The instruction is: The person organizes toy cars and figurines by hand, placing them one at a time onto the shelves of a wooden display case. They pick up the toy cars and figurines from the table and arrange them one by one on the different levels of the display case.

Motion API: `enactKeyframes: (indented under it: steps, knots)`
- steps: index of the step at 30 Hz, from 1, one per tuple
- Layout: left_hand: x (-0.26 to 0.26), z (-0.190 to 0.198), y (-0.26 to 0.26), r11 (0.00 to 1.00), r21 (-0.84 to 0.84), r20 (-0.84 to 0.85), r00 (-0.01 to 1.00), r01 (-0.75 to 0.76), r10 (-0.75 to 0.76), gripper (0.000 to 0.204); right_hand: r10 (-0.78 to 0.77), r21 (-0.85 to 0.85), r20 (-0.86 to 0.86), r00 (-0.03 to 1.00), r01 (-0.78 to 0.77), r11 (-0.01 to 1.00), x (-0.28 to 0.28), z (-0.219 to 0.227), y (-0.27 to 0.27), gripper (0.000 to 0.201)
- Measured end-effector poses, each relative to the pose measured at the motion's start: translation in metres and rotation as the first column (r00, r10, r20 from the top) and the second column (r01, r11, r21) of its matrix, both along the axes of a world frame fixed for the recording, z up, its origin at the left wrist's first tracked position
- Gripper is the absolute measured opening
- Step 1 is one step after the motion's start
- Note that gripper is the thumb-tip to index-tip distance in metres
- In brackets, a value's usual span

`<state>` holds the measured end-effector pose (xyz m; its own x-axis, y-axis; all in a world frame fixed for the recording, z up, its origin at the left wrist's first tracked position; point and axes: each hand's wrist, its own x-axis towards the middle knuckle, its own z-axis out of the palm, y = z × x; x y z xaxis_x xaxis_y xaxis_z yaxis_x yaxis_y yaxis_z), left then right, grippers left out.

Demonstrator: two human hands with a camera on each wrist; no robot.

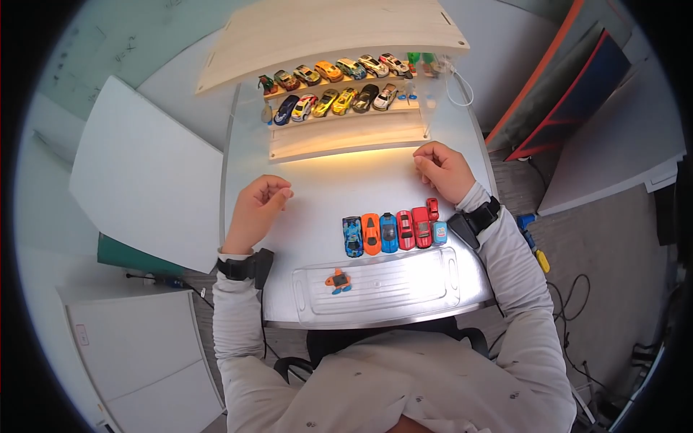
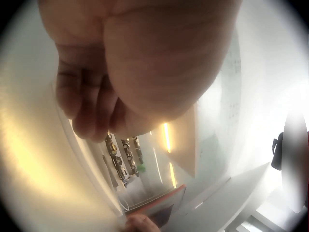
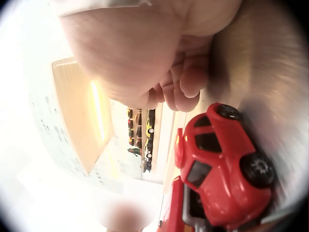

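Observation:
My left hand (image 1: 258, 206) rests on the table at the left, its fingers loosely curled around nothing. Loosely curled as well, my right hand (image 1: 444, 169) lies near the lower right corner of a lit wooden display shelf (image 1: 346, 147) and holds nothing. Just below it stands a small red toy car (image 3: 224, 164), large in the right wrist view. A row of toy cars sits between the hands and the tray: a patterned blue one (image 1: 352, 237), an orange one (image 1: 371, 234), a blue one (image 1: 388, 232) and red ones (image 1: 406, 229). A small light-blue toy (image 1: 439, 232) ends the row.
On the shelf's tiers stand several toy cars (image 1: 328, 71) and small green figures. A clear tray (image 1: 404, 296) lies at the table's near edge, with an orange and blue toy (image 1: 338, 281) in it. White panels (image 1: 148, 173) flank the table, and a cable (image 1: 460, 86) hangs beside the shelf.

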<state>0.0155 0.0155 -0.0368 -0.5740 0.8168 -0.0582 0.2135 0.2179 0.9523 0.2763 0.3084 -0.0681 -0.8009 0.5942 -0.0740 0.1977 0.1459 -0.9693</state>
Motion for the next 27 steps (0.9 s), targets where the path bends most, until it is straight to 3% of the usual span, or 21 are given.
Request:
enactKeyframes:
  steps: [6,18,21,27]
  knots:
    - [0.0,-0.027,0.0,0.996,0.062,0.15,0.986,0.061,-0.07,0.013,-0.014,-0.02,-0.056,0.998,0.013,1.0,0.0,-0.013,0.002,0.016]
    - [-0.001,-0.038,-0.005,0.993,0.098,0.156,0.984,0.068,-0.083,0.013,-0.043,-0.061,-0.02,0.999,0.041,0.997,0.003,-0.003,-0.002,0.017]
    - [-0.001,-0.038,-0.004,0.993,0.099,0.146,0.986,0.067,-0.081,0.013,-0.006,-0.152,-0.062,0.998,-0.004,0.988,0.008,0.001,0.002,0.019]
    - [-0.002,-0.042,-0.004,0.995,0.062,0.083,0.993,0.073,-0.078,0.013,0.07,0.035,0.122,0.99,-0.075,0.997,0.047,0.014,-0.011,0.026]
